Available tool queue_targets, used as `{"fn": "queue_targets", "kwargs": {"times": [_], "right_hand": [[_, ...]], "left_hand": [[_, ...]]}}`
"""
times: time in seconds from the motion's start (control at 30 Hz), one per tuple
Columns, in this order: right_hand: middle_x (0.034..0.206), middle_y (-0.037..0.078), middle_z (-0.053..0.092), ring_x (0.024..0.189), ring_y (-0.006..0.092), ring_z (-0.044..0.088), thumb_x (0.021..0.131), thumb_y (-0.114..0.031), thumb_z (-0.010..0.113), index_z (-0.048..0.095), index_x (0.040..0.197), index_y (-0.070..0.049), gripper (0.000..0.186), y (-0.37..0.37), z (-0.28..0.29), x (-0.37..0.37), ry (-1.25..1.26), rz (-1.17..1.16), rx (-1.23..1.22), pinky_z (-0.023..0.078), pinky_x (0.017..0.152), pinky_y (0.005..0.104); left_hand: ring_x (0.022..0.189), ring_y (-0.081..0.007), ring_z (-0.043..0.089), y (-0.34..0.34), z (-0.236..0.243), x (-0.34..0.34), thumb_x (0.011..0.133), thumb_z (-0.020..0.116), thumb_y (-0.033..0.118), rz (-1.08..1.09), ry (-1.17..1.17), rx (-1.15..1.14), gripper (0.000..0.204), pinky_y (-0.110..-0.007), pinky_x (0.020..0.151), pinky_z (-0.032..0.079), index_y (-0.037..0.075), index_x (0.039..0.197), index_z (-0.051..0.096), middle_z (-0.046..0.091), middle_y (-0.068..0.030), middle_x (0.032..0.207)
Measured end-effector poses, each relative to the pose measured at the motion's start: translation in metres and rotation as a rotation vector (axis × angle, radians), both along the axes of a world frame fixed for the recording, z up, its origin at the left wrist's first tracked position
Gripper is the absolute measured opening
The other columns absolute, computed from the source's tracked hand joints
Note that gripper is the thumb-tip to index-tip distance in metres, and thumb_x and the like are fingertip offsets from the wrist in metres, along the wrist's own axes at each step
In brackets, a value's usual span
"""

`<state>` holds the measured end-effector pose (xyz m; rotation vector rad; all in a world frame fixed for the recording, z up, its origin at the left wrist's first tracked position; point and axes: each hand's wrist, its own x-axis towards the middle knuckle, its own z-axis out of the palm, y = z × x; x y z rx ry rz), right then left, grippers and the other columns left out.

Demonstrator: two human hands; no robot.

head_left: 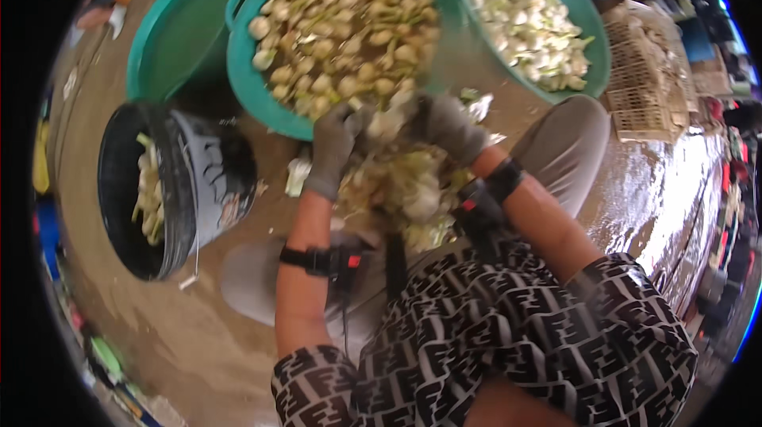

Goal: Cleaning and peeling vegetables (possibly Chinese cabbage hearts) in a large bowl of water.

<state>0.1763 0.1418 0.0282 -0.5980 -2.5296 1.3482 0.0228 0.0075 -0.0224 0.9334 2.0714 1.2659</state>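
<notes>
My left hand (335, 145), in a grey glove, has its fingers curled at the near edge of a green basin (290, 125). Beside it, my right hand (451, 127), gloved too, is also closed. A pale, blurred garlic bulb (387, 122) with loose skin is gripped between the two; motion smears the fingertips. Yellowish garlic bulbs (341, 10) with short stems float in brownish water in the basin. Below my hands, between my legs, lies a heap of peeled-off skins and leaves (413, 181).
At right, another green basin (597, 70) holds whiter garlic (532, 26). A green tub (178, 30) stands at far left. A tilted black bucket (171, 256) contains some stemmed bulbs (148, 189). Beyond my right knee is a woven crate (639, 82); the floor (659, 197) there looks wet.
</notes>
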Motion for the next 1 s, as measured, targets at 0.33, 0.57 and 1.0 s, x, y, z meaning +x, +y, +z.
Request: {"fn": "queue_targets", "kwargs": {"times": [0.33,0.57,1.0], "right_hand": [[0.074,0.001,0.055,0.072,0.0104,0.056,0.064,-0.002,0.068,0.054,0.081,-0.004,0.022,0.017,0.014,0.031,0.178,-0.079,0.25,0.045,0.064,0.0248],[0.087,0.008,0.06,0.075,0.0198,0.06,0.074,-0.005,0.052,0.053,0.1,-0.003,0.026,0.006,-0.018,0.027,-0.379,0.22,-0.786,0.05,0.063,0.0284],[0.084,0.005,0.052,0.073,0.0151,0.051,0.085,-0.018,0.043,0.049,0.1,0.001,0.025,0.138,-0.029,0.004,0.927,-0.028,-1.732,0.045,0.061,0.0242]], "left_hand": [[0.076,-0.0091,0.055,0.005,0.021,0.013,0.09,0.046,0.023,0.034,-0.848,0.452,0.029,-0.02,0.055,0.044,0.001,0.106,0.055,0.059,-0.0045,0.091],[0.055,-0.0035,0.042,0.002,0.0,-0.002,0.086,0.052,0.025,0.305,-0.862,0.257,0.03,-0.016,0.047,0.035,0.002,0.105,0.057,0.053,0.0038,0.068],[0.067,-0.008,0.052,0.016,0.036,0.011,0.086,0.052,0.024,0.292,-0.69,0.094,0.029,-0.02,0.056,0.042,0.001,0.104,0.055,0.059,-0.004,0.09]]}}
